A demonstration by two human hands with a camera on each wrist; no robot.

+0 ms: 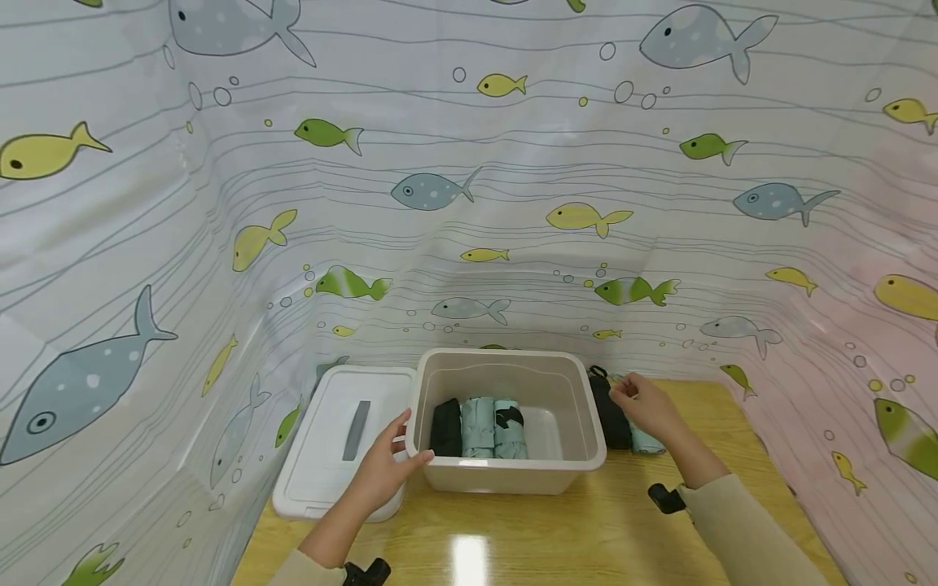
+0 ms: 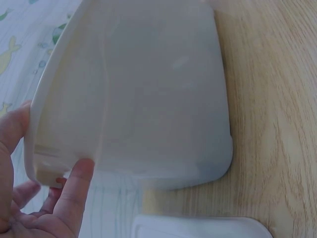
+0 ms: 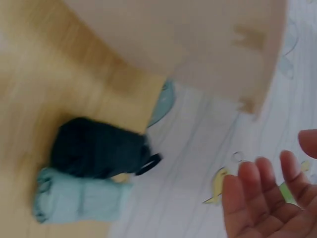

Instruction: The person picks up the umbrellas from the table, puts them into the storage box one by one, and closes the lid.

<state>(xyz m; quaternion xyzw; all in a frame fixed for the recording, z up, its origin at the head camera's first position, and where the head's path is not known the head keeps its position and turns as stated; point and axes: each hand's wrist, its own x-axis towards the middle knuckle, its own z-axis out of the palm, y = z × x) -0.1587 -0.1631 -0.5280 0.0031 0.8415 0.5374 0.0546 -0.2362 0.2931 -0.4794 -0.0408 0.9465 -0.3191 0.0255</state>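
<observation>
A beige plastic storage box (image 1: pixel 506 478) stands on the table, and my left hand (image 1: pixel 381 470) grips its left front rim. In the left wrist view, thumb and fingers lie on either side of the box rim (image 2: pixel 30 134). Inside the box are a black roll (image 1: pixel 445 429), a light teal roll (image 1: pixel 478 427) and another teal roll with a black patch (image 1: pixel 510 439). Right of the box lie a black rolled pouch (image 1: pixel 608 415) with a loop and a teal roll (image 1: pixel 648 442). My right hand (image 3: pixel 272 198) hovers near these two, holding nothing, fingers loosely bent.
A white lid (image 1: pixel 315 456) with a grey handle lies left of the box, close against it. The wooden table (image 1: pixel 557 529) reaches to a fish-printed curtain (image 1: pixel 513 268) behind and at both sides. The box's right part shows its bare floor.
</observation>
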